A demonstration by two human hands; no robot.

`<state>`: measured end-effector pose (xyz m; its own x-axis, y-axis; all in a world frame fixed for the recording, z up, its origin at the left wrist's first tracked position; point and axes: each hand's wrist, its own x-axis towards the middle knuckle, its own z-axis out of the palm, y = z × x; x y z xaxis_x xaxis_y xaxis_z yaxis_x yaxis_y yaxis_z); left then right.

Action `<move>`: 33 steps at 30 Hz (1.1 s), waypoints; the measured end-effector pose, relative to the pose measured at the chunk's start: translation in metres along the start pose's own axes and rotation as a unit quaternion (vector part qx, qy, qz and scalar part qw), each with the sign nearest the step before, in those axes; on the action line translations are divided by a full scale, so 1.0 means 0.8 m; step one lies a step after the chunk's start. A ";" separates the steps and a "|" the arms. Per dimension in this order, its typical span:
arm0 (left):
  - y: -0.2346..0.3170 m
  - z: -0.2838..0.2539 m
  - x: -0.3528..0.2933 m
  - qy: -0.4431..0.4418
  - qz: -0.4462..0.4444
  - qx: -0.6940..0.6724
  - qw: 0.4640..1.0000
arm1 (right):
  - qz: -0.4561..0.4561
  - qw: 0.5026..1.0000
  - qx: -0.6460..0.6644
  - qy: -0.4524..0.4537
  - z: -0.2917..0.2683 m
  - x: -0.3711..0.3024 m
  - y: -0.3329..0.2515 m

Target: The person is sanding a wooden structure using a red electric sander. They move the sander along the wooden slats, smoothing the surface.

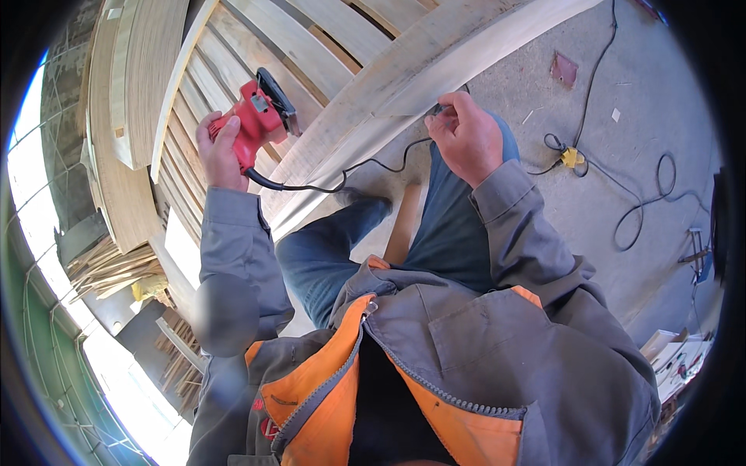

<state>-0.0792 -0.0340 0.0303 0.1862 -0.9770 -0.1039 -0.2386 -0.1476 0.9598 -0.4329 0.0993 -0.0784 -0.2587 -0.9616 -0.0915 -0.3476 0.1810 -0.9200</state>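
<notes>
One red sander (256, 124) juts rightward from the left hand's grip (223, 155), clamped round it.

Your right hand (472, 144) partly hides a dark, unclear thing (438, 109); a grey blur (225, 314) covers some of your left sleeve (235, 237); the top edge crops the planks (299, 39).

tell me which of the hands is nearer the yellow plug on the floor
Right: the right hand is left of the yellow plug, not touching it; the left hand is farther left, gripping the red sander.
</notes>
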 end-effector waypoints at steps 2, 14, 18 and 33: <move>-0.004 -0.009 0.003 0.005 -0.002 0.009 1.000 | 0.003 1.000 0.002 -0.002 -0.001 0.000 0.002; 0.014 0.015 0.002 0.002 -0.008 0.033 0.999 | 0.016 0.999 0.031 -0.003 -0.002 -0.004 0.006; 0.018 0.029 0.001 0.003 -0.002 0.046 0.999 | 0.019 0.999 0.042 -0.003 -0.002 -0.003 0.009; 0.031 0.052 0.004 -0.006 0.013 0.108 0.994 | 0.038 0.996 0.081 -0.014 -0.002 -0.001 0.012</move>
<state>-0.1245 -0.0470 0.0428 0.1657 -0.9825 -0.0851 -0.4416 -0.1511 0.8844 -0.4378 0.1023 -0.0867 -0.2529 -0.9523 -0.1708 -0.1781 0.2194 -0.9592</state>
